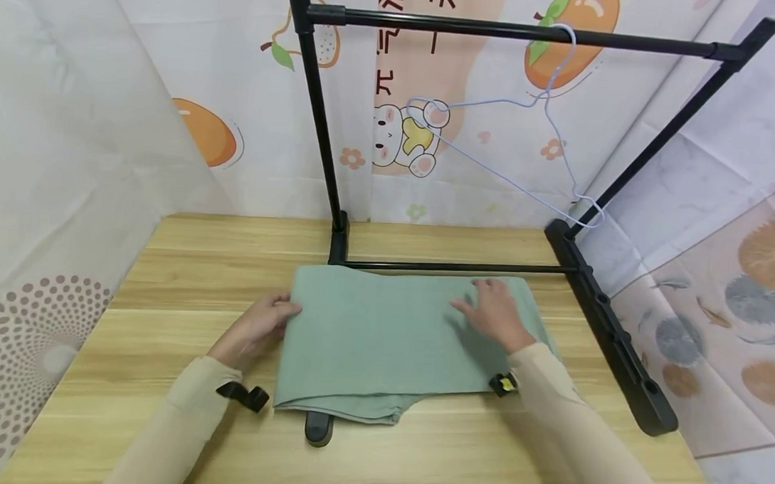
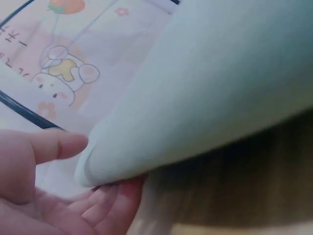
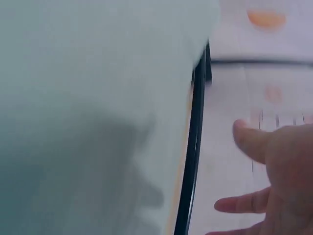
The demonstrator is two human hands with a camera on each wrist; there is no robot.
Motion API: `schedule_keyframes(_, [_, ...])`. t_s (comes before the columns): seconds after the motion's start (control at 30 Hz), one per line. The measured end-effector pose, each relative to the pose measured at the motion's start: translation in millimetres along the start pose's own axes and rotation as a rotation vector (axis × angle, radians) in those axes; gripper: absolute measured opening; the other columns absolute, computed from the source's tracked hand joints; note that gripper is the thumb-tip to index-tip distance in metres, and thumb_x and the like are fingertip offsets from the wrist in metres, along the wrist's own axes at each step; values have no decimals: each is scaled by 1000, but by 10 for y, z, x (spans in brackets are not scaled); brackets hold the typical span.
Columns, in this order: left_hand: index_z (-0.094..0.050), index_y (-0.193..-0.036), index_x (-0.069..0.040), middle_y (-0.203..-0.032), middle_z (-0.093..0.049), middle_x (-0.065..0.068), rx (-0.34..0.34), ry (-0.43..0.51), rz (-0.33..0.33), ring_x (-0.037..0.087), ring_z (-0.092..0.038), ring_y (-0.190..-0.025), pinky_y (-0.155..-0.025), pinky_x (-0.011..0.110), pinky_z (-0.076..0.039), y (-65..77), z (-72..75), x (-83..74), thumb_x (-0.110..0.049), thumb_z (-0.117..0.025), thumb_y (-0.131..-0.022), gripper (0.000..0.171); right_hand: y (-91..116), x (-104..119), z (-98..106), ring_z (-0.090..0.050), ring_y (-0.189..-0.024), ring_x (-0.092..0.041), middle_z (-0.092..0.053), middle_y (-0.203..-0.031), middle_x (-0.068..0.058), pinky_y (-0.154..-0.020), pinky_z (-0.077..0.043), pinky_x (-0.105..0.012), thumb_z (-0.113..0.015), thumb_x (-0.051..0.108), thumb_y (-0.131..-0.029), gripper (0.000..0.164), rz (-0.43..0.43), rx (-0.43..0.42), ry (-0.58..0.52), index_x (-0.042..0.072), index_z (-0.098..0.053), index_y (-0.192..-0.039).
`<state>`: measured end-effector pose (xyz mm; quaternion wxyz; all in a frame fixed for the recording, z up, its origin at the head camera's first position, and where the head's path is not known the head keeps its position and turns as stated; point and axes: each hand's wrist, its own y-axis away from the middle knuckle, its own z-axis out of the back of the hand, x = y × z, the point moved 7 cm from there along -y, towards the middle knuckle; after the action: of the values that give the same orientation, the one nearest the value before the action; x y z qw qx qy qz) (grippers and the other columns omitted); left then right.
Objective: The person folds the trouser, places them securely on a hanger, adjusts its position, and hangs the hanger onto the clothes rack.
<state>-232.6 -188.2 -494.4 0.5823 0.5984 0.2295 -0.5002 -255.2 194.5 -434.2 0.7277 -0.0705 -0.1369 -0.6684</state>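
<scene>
A folded sage-green garment [image 1: 384, 334], likely trousers, lies flat across the rack's left foot, its layers showing along the near edge. At its left edge is my left hand [image 1: 263, 327]; in the left wrist view, the fingers [image 2: 110, 205] reach under the fold and the thumb [image 2: 63, 146] extends just beside it. My right hand [image 1: 494, 313] hovers over the garment's right part with fingers spread, casting a shadow on the cloth. The right wrist view shows the thumb and fingers [image 3: 242, 201] apart, with nothing between them.
A black garment rack [image 1: 459, 24] stands on the wooden table [image 1: 187, 278], its low crossbar [image 1: 457, 267] right behind the garment. A pale blue wire hanger [image 1: 495, 102] hangs from the top rail. The right foot [image 1: 615, 335] runs along the table's right side.
</scene>
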Motion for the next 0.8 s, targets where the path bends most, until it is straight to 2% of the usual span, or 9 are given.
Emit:
schedule_keyframes(0.1, [-8, -145, -11, -134, -35, 25, -30, -45, -39, 33, -43, -120, -100, 46, -38, -116, 51, -116, -32, -49, -92, 70, -136, 494, -196, -26, -131, -42, -30, -141, -26, -103, -28, -57, -44, 51, -89, 68, 124, 38, 92, 4, -33, -137])
schedule_keyframes(0.17, [1, -146, -18, -139, -28, 27, -37, -52, -53, 37, -36, -126, -103, 51, -33, -187, 70, -178, -34, -50, -91, 76, -179, 821, -380, -18, -135, -41, -20, -146, -24, -105, -24, -57, -37, 54, -91, 69, 223, 100, 141, 8, -25, -141])
schedule_keyframes(0.23, [3, -146, -20, -143, -24, 25, -29, -32, -64, 36, -34, -128, -104, 52, -30, -268, 67, -234, -36, -49, -92, 76, -199, 1090, -580, -10, -138, -39, -9, -151, -20, -107, -21, -57, -29, 58, -91, 71, 307, 170, 184, 14, -16, -145])
schedule_keyframes(0.3, [-9, -145, -14, -140, -32, 21, -45, -24, -63, 31, -41, -122, -100, 48, -37, -347, 59, -283, -41, -45, -93, 69, -213, 1274, -764, -1, -140, -36, 1, -152, -16, -110, -16, -55, -24, 63, -89, 73, 354, 237, 216, 20, -6, -146])
schedule_keyframes(0.37, [-27, -140, -7, -126, -47, 15, -79, -21, -39, 23, -52, -106, -90, 38, -46, -414, 62, -313, -44, -42, -93, 62, -231, 1365, -906, 4, -141, -32, 8, -153, -12, -112, -12, -53, -21, 67, -87, 77, 365, 292, 246, 24, 3, -146])
schedule_keyframes(0.47, [-49, -121, -1, -97, -55, 5, -158, -62, 7, 14, -54, -80, -72, 27, -48, -459, 101, -337, -42, -43, -93, 50, -250, 1349, -1028, 10, -141, -27, 13, -153, -7, -113, -6, -52, -17, 70, -85, 79, 361, 346, 286, 26, 10, -144])
schedule_keyframes(0.53, [-54, -112, -1, -86, -52, 1, -197, -95, 20, 11, -51, -72, -66, 24, -46, -459, 136, -350, -39, -45, -93, 44, -255, 1244, -1032, 12, -141, -26, 14, -152, -6, -112, -4, -54, -18, 70, -85, 79, 351, 354, 302, 26, 10, -144])
schedule_keyframes(0.67, [-55, -107, 0, -80, -49, 0, -226, -117, 0, 11, -50, -69, -63, 24, -45, -435, 181, -355, -34, -47, -93, 38, -245, 860, -930, 10, -141, -26, 12, -153, -7, -111, -2, -57, -21, 72, -84, 82, 293, 325, 318, 24, 5, -145])
schedule_keyframes(0.8, [-55, -103, 1, -77, -49, -1, -236, -104, 13, 10, -50, -67, -64, 25, -46, -410, 209, -273, -33, -48, -93, 36, -241, 403, -816, 8, -141, -30, 9, -153, -12, -109, 1, -59, -23, 75, -81, 89, 204, 316, 287, 20, 2, -146])
